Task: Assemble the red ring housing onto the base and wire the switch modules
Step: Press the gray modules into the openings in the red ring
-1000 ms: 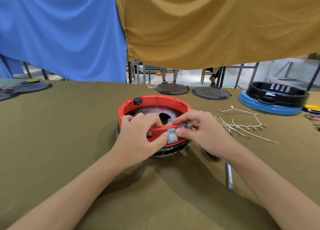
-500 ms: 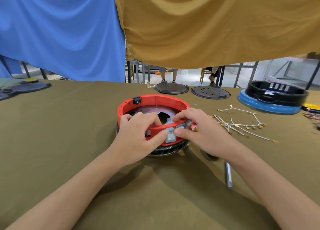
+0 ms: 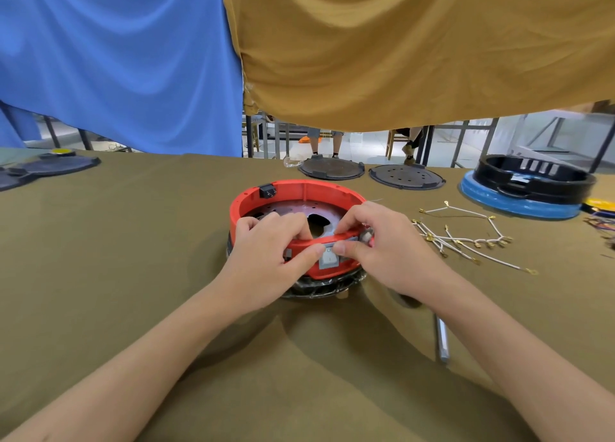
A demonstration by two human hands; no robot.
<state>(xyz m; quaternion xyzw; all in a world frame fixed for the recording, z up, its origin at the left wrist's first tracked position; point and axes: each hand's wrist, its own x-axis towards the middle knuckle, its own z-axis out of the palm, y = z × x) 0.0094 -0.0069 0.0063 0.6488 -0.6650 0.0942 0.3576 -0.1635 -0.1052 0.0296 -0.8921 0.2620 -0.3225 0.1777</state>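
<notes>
Olive cloth covers the table (image 3: pixel 100 258). Left hand (image 3: pixel 266 258) grips the red ring housing (image 3: pixel 299 188) at its 7 o'clock rim, fingers curled inside, thumb outside beside the grey rocker switch (image 3: pixel 328 259). Housing sits on the black base (image 3: pixel 319 287), mid-table. Right hand (image 3: pixel 382 245) pinches the rim at 5 o'clock, thumb touching the switch. Black socket (image 3: pixel 267 190) at 11 o'clock on the ring. White wires (image 3: pixel 466 242) lie at 3 o'clock, near; metal rod (image 3: pixel 442 338) at 5.

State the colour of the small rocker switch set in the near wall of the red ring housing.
Grey, with a paler rocker; the grey rocker switch shows best in the head view.
</notes>
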